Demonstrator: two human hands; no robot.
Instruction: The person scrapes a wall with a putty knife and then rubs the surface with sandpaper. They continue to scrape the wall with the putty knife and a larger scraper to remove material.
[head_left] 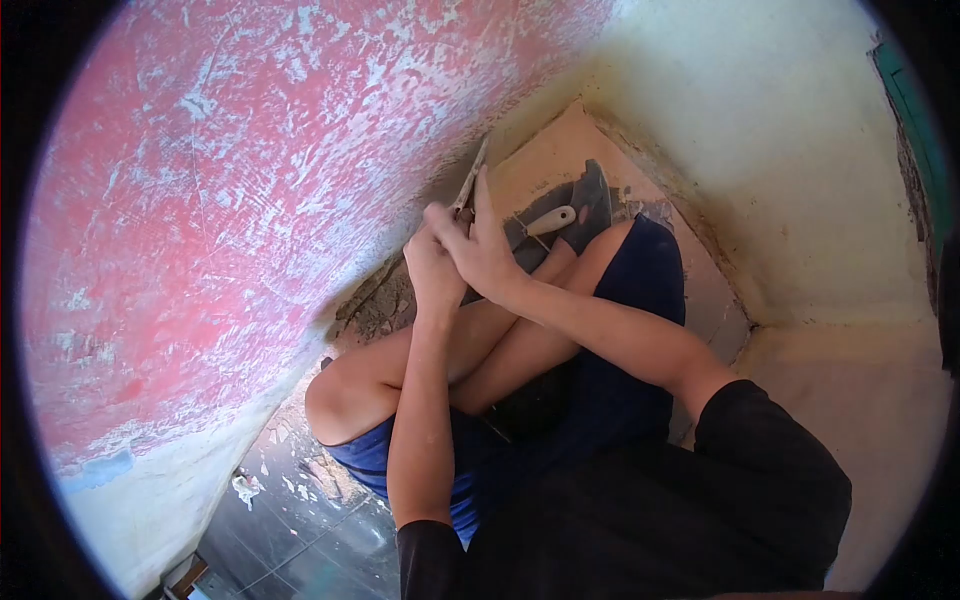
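Both hands are together low against the peeling pink wall [190,220]. Between them and the wall is a narrow, flat scraper [469,184], seen nearly edge-on with its tip pointing up along the wall. My left hand [434,272] is closed in a fist around its lower end, and the grip is partly hidden. My right hand [488,245] lies over the left one, its thumb across the left knuckles and its straight fingers pressed along the scraper. Just right of the hands, a putty knife with a cream handle [551,221] lies by my foot.
My crossed legs [540,345] fill the corner beneath my arms. Grey rubble [385,305] lies along the wall base. Paint flakes [325,475] are scattered over dark floor tiles [300,550]. A cream wall [760,150] rises on the right, with a green panel [915,130] at its edge.
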